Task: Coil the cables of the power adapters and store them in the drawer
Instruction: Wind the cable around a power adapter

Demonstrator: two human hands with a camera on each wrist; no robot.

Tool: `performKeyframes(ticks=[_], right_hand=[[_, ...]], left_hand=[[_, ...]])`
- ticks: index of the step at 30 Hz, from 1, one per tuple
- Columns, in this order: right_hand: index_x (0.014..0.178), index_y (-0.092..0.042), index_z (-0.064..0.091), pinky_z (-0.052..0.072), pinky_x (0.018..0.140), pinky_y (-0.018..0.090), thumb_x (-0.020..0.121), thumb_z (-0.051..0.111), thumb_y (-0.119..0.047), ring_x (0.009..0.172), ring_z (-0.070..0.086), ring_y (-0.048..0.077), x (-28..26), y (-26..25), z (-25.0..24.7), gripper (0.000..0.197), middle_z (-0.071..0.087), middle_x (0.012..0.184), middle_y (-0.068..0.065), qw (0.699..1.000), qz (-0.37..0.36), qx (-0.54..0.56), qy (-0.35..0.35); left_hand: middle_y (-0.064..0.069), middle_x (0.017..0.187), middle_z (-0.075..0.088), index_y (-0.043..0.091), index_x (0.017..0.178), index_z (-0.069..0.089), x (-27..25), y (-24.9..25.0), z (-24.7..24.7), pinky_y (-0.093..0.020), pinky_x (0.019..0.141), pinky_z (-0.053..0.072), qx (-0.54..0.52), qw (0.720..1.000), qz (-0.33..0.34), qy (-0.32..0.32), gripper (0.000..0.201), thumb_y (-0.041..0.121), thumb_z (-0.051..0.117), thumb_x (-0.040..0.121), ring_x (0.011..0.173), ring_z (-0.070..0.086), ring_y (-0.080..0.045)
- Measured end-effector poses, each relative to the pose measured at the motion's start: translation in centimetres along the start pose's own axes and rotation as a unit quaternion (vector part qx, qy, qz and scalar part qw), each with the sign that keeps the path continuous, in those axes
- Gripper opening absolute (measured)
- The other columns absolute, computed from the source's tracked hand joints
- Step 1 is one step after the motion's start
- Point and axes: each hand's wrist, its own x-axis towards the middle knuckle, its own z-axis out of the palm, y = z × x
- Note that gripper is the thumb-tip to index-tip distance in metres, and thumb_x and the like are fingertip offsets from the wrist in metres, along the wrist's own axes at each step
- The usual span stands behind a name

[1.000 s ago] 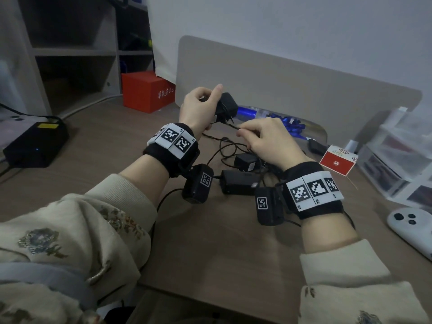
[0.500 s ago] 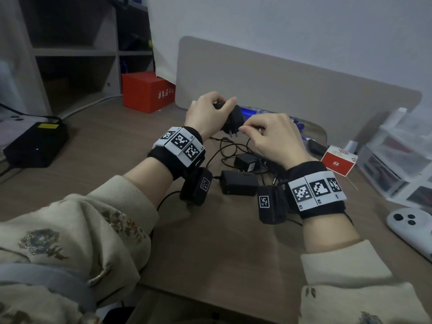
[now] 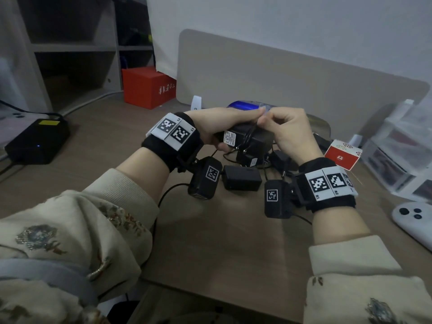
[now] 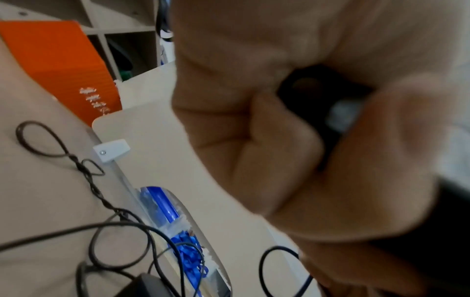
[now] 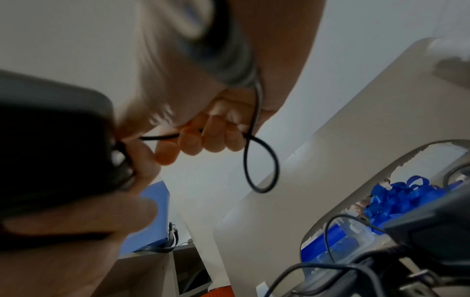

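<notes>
My left hand (image 3: 224,127) grips a black power adapter (image 3: 245,139) above the desk, its white label facing me. My right hand (image 3: 285,132) pinches that adapter's thin black cable (image 5: 257,140), which passes over the adapter's body and hangs in a loop below the fingers (image 5: 213,138). In the left wrist view the adapter (image 4: 320,94) shows dark between my curled fingers. Other black adapters (image 3: 242,181) lie on the desk below my hands amid tangled cables (image 4: 119,241). A drawer unit (image 3: 397,160) stands at the right.
A beige divider panel (image 3: 280,73) stands behind my hands, with a clear box of blue ribbon (image 4: 178,237) at its cut-out. A red box (image 3: 147,87) and a black device (image 3: 37,141) sit at the left, a small red-and-white box (image 3: 343,155) and a white controller (image 3: 413,220) at the right.
Both hands have come down and toward me with the adapter. The adapter has turned so its label faces up, and the cable now lies across its body.
</notes>
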Motion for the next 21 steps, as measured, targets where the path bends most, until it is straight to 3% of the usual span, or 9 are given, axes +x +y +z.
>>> performKeyframes(ticks=[2,4,6,9,11,13,15,19,21], right_hand=[[0.064,-0.016,0.069,0.037,0.061,0.031,0.072,0.069,-0.065,0.065,0.047,0.018,0.0,0.2,0.0,0.050,0.056,0.065,0.027,0.999,0.004,0.033,0.019],[0.065,-0.018,0.069,0.035,0.056,0.025,0.076,0.060,-0.072,0.060,0.047,0.013,0.0,0.2,0.0,0.055,0.055,0.061,0.011,0.999,0.000,0.040,0.017],[0.070,-0.026,0.072,0.041,0.058,0.026,0.089,0.057,-0.058,0.062,0.053,0.009,0.2,0.3,0.1,0.039,0.062,0.064,-0.003,1.000,-0.014,0.019,0.020],[0.089,-0.014,0.074,0.052,0.073,0.041,0.100,0.053,-0.025,0.080,0.066,0.023,0.6,1.3,0.0,0.026,0.072,0.083,0.008,0.998,-0.035,-0.045,0.025],[0.084,-0.017,0.067,0.049,0.066,0.036,0.100,0.050,-0.016,0.069,0.060,0.019,0.6,1.3,0.0,0.024,0.066,0.073,0.009,0.998,-0.028,-0.063,0.010],[0.077,-0.028,0.056,0.039,0.056,0.017,0.101,0.046,-0.013,0.052,0.047,0.001,0.4,0.8,0.3,0.030,0.053,0.061,0.000,0.998,-0.008,-0.063,-0.024],[0.084,-0.028,0.057,0.033,0.050,0.010,0.103,0.043,-0.017,0.047,0.045,-0.003,0.4,0.6,0.8,0.025,0.051,0.061,-0.003,0.994,0.018,-0.082,-0.074],[0.098,-0.016,0.060,0.038,0.055,0.017,0.104,0.039,-0.019,0.052,0.045,0.001,0.4,0.8,1.1,0.022,0.052,0.063,-0.006,0.981,0.036,-0.128,-0.141],[0.099,-0.022,0.061,0.038,0.055,0.020,0.104,0.038,-0.019,0.052,0.044,0.001,0.4,0.8,1.1,0.023,0.050,0.061,-0.008,0.978,0.039,-0.143,-0.150]], left_hand=[[-0.003,0.054,0.052,0.004,0.094,0.053,-0.2,0.2,0.3,-0.014,0.031,0.027,-0.024,0.999,0.029,-0.017,0.053,0.051,0.030,0.102,0.030,0.038,-0.009],[-0.001,0.053,0.050,0.005,0.093,0.053,-0.4,0.3,0.4,-0.014,0.031,0.026,-0.027,0.999,0.045,-0.007,0.051,0.053,0.034,0.097,0.031,0.036,-0.008],[0.003,0.050,0.051,0.011,0.086,0.057,-0.4,0.4,0.6,-0.015,0.032,0.023,-0.024,0.998,0.059,0.014,0.042,0.048,0.041,0.097,0.032,0.035,-0.008],[0.002,0.056,0.053,0.014,0.086,0.060,-0.1,0.3,0.3,-0.018,0.036,0.018,-0.055,0.995,0.070,0.044,0.035,0.043,0.046,0.099,0.036,0.034,-0.007],[-0.003,0.066,0.052,0.013,0.087,0.060,0.1,0.3,0.0,-0.020,0.039,0.017,-0.094,0.990,0.086,0.057,0.036,0.046,0.048,0.097,0.038,0.035,-0.008],[-0.006,0.071,0.052,0.015,0.083,0.062,0.2,0.5,-0.2,-0.021,0.041,0.016,-0.138,0.980,0.109,0.089,0.039,0.049,0.047,0.096,0.039,0.037,-0.009],[-0.009,0.075,0.054,0.015,0.085,0.062,0.6,0.6,-0.5,-0.019,0.039,0.021,-0.156,0.969,0.129,0.141,0.041,0.049,0.045,0.100,0.043,0.040,-0.011],[-0.001,0.069,0.059,0.010,0.098,0.058,1.2,0.4,-1.2,-0.020,0.039,0.026,-0.194,0.941,0.140,0.240,0.040,0.050,0.052,0.097,0.047,0.042,-0.013],[0.001,0.065,0.059,0.008,0.107,0.056,1.5,0.2,-1.5,-0.020,0.038,0.028,-0.213,0.925,0.129,0.287,0.044,0.050,0.056,0.095,0.046,0.043,-0.014]])
